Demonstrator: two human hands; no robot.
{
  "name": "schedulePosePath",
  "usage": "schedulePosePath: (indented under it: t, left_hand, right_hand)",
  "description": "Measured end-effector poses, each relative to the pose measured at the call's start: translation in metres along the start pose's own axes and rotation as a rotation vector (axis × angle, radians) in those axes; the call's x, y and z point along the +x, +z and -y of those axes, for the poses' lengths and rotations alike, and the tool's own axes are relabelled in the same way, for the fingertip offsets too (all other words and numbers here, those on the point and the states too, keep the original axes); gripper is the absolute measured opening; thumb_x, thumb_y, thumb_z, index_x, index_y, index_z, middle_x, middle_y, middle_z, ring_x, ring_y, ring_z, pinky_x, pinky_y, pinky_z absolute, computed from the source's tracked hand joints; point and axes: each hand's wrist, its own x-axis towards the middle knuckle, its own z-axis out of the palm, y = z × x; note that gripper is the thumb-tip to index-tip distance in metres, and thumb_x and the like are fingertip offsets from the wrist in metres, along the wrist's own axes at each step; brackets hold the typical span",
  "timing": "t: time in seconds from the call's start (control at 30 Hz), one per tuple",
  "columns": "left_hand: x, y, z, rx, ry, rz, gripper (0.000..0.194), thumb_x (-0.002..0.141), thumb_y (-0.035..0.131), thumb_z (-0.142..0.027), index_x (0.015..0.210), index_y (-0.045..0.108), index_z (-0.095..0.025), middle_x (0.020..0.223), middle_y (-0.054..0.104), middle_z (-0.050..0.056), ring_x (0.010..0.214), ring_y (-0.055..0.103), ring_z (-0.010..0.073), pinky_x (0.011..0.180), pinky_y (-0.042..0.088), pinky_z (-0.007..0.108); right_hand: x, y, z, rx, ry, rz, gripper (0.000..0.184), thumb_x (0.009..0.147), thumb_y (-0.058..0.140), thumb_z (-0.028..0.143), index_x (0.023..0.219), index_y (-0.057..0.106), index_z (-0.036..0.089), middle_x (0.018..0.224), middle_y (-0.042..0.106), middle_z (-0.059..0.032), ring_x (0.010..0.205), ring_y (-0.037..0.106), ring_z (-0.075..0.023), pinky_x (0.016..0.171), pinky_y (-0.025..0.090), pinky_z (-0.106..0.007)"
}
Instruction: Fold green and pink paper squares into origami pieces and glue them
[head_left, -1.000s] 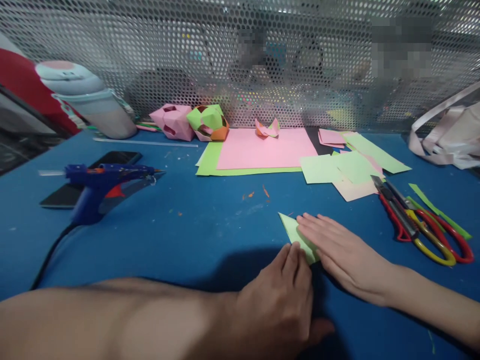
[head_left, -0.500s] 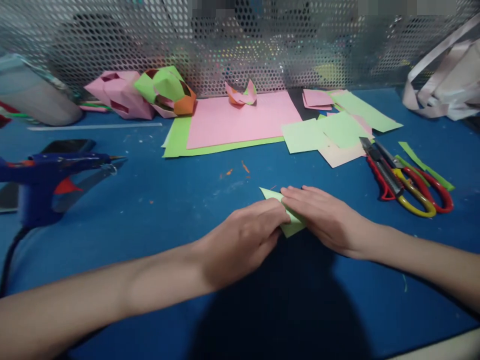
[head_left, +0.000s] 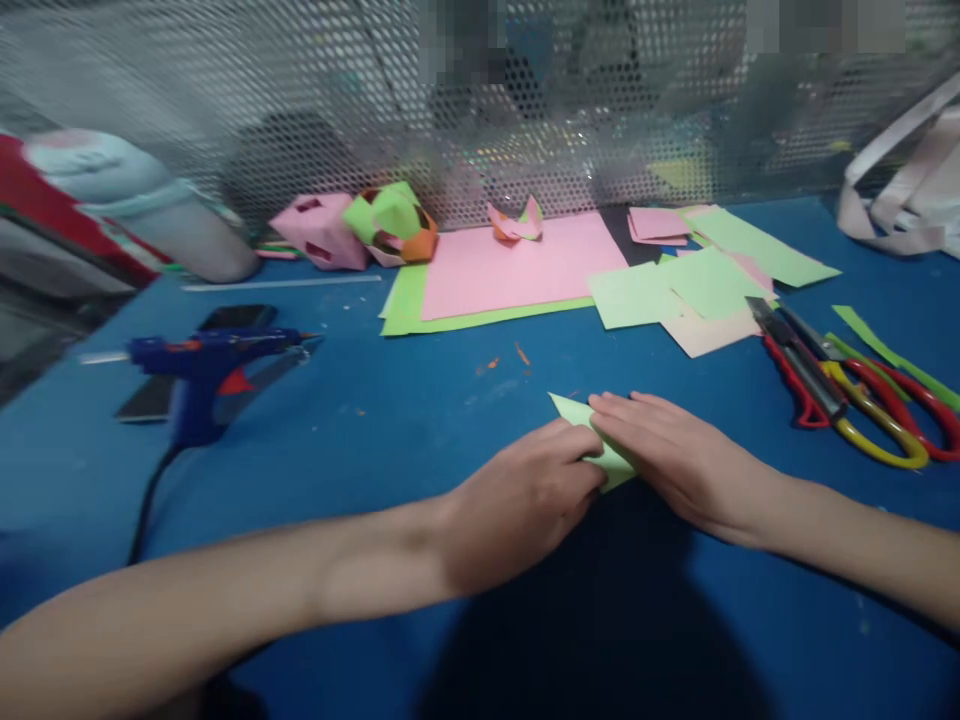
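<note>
A small piece of light green paper [head_left: 616,466], folded to a pointed corner, lies on the blue table between my two hands. My left hand [head_left: 529,498] is closed, its fingers curled and its knuckles bent over the paper's near left side. The fingertips partly hide the paper there. My right hand [head_left: 679,455] rests flat with its fingers stretched out together over the paper's right side. Much of the sheet is covered by the hands, so its full folded shape cannot be made out.
Scissors [head_left: 874,400] and a red cutter knife [head_left: 799,365] lie at right. A blue glue gun [head_left: 202,375] and a phone [head_left: 238,317] are at left. Pink sheets [head_left: 517,270], green cut squares [head_left: 637,293] and folded paper balls [head_left: 394,222] line the perforated metal screen [head_left: 555,130].
The camera view has turned left, so everything appears shifted rightward and lower. My left fingers have slid slightly toward the paper's near edge. My right hand stays flat on the paper.
</note>
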Motion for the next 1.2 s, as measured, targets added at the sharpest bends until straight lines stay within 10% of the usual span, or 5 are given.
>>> schedulePosePath:
  t: [0.33,0.8,1.2]
  left_hand:
    - [-0.003,0.007,0.001,0.08,-0.01,0.021,0.016,0.092,0.054,-0.025,0.092,0.063,-0.012,0.105,0.061,0.011,0.105,0.056,0.0207,0.096,0.046,0.037]
    - [-0.008,0.015,-0.007,0.394,0.171,-0.049,0.019,0.088,0.042,-0.006,0.083,0.06,-0.011,0.084,0.062,0.01,0.076,0.056,0.0203,0.07,0.049,0.035]
    - [-0.011,0.03,-0.02,0.471,0.164,-0.176,0.038,0.091,0.046,-0.04,0.086,0.064,-0.007,0.082,0.065,0.014,0.084,0.059,0.0285,0.083,0.047,0.043]
  right_hand:
    - [-0.002,0.006,-0.002,-0.038,-0.031,-0.066,0.057,0.093,0.036,0.01,0.147,0.026,0.024,0.147,0.042,-0.0101,0.135,0.04,-0.0221,0.108,0.04,-0.051]
    - [-0.002,-0.003,0.001,-0.034,-0.172,-0.042,0.061,0.087,0.039,0.005,0.146,0.029,0.018,0.146,0.043,-0.0092,0.142,0.026,-0.0197,0.116,0.025,-0.05]
    - [0.009,-0.011,0.011,0.044,-0.068,0.151,0.058,0.087,0.041,0.01,0.145,0.033,0.014,0.149,0.038,-0.0107,0.14,0.03,-0.0188,0.116,0.028,-0.044]
